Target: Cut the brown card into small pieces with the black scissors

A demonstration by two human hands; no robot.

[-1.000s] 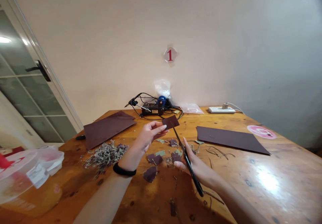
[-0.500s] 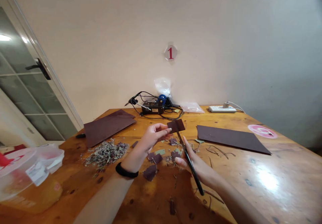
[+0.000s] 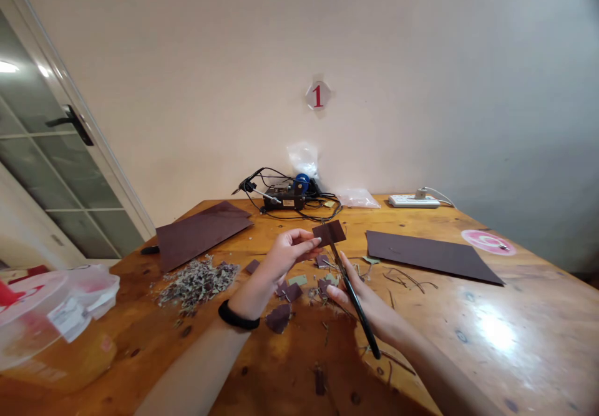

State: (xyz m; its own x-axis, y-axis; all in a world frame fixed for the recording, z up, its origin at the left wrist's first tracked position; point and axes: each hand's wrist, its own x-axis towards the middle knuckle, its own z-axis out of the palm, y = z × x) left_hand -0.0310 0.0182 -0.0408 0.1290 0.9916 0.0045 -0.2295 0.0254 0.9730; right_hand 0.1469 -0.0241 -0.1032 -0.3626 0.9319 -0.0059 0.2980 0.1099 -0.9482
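Note:
Between the thumb and fingers of my left hand (image 3: 292, 247) is a small dark brown paper piece (image 3: 337, 231), held up over the table. My right hand (image 3: 362, 297) grips long black-handled scissors (image 3: 358, 307), which I see edge-on. Their blades cross the lower edge of the paper piece near its middle; whether both sides of it are enclosed I cannot tell. Beneath my hands lie several small dark paper pieces (image 3: 293, 292) and green paper pieces (image 3: 297, 280), some with bits of dried stem on them. A rounded dark scrap (image 3: 279, 318) rests nearer to me.
A heap of dried flowers (image 3: 199, 285) and large dark sheets (image 3: 203, 235) lie left; another dark sheet (image 3: 433, 256) lies right, by loose stems (image 3: 407, 279). A plastic tub (image 3: 56, 328) stands front left. At the back are a cabled black device (image 3: 283, 199) and a power strip (image 3: 413, 201).
Both hands stay almost in place, with the paper piece and scissors shifted very slightly. The view has moved a little.

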